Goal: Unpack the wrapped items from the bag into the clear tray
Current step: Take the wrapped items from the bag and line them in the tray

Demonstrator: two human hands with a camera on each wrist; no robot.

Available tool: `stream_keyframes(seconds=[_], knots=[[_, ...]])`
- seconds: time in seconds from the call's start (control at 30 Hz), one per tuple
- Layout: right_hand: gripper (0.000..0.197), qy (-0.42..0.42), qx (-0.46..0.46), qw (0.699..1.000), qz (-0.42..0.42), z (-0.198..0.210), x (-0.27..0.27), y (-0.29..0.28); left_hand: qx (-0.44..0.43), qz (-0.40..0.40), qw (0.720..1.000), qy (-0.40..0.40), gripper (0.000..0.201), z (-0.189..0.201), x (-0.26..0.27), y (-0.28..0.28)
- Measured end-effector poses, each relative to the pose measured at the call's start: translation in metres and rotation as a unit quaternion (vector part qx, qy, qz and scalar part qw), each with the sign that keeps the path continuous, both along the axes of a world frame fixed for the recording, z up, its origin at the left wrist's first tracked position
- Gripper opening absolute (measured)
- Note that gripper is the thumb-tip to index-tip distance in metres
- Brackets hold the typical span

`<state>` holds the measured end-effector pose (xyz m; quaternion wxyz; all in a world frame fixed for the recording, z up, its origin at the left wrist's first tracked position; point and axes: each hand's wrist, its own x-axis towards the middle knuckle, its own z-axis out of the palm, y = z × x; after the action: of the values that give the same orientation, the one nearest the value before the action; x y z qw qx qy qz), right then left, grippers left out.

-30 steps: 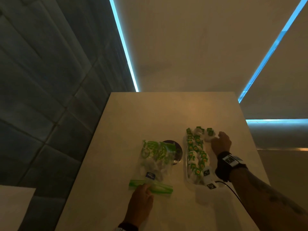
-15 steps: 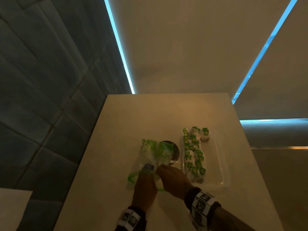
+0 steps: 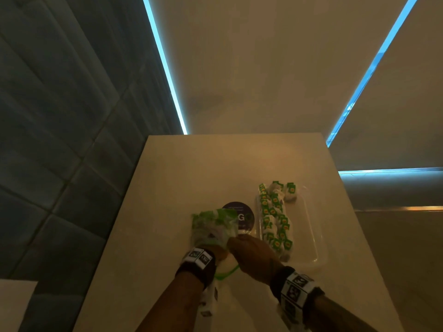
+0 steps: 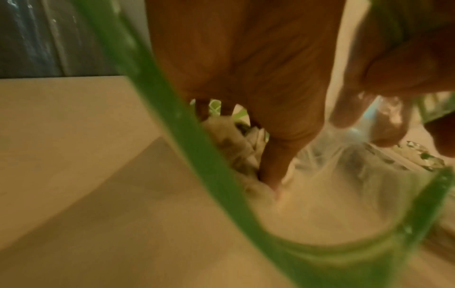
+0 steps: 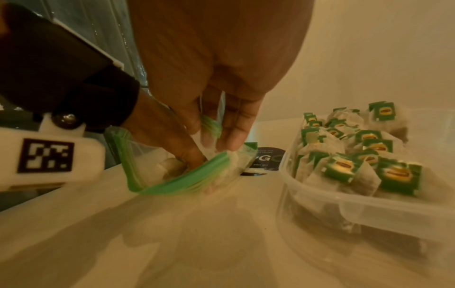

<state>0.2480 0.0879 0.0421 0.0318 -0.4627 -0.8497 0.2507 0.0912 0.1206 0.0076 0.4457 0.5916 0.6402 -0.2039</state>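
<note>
Right hand [image 5: 209, 64] pinching the bag [image 3: 213, 226] rim, left hand [image 4: 246, 64] inside, fingers extended among wrapped items [image 4: 236, 148], clear tray [image 3: 311, 236] near the tabletop's right edge.

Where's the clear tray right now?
In the head view the clear tray sits on the table's right side, right of the bag and the dark round sticker, holding tea bags.

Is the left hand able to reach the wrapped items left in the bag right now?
Probably yes: the left hand is already through the bag mouth, fingers among the wrapped items.
</note>
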Motion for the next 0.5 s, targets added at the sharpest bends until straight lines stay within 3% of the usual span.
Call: stream_keyframes(seconds=[0.13,0.27,0.4,0.5], knots=[[0.016,-0.012,-0.028,0.998,-0.056,-0.003,-0.007,0.002,0.055,0.064,0.996,-0.018,0.058,0.001,0.002,-0.012],[0.019,-0.015,-0.053,0.993,-0.106,-0.01,-0.018,0.006,0.087,0.06,0.994,0.002,0.047,-0.011,0.003,-0.028],[0.019,-0.003,-0.05,0.987,-0.15,-0.013,-0.023,0.017,0.202,0.127,0.971,0.015,0.042,-0.01,0.004,-0.049],[0.02,0.005,-0.047,0.986,-0.158,-0.015,-0.019,0.023,0.222,0.228,0.946,-0.059,0.031,-0.01,0.0,-0.057]])
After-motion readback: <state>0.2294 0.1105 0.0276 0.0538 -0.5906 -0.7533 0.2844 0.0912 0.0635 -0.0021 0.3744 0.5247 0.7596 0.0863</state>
